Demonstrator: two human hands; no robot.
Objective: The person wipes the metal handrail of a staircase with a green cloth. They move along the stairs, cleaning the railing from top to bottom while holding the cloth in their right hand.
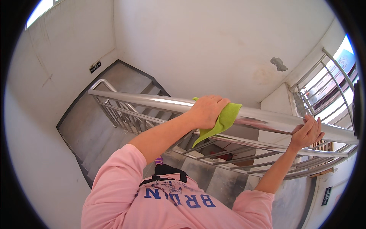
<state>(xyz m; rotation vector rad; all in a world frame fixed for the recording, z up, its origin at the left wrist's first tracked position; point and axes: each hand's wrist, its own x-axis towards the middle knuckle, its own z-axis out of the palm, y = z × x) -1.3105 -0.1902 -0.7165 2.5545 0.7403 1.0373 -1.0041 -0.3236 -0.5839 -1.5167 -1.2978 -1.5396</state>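
Note:
A thick, shiny metal handrail (267,116) slants across the view in front of me. My left hand (209,111) is closed over its top, pressing a lime-green cloth (227,117) against the metal. One corner of the cloth hangs down on the near side of the rail. Farther right, my right hand (307,133) grips the same handrail from the near side, its fingers reaching over the top. No cloth shows in that hand. The palms of both hands are hidden.
Below the handrail run thinner metal bars (244,154). Beyond them, grey stairs (152,95) reach a landing (118,78) at the far left. A window with metal bars (324,82) stands at the right. A dark sign (95,66) is on the left wall.

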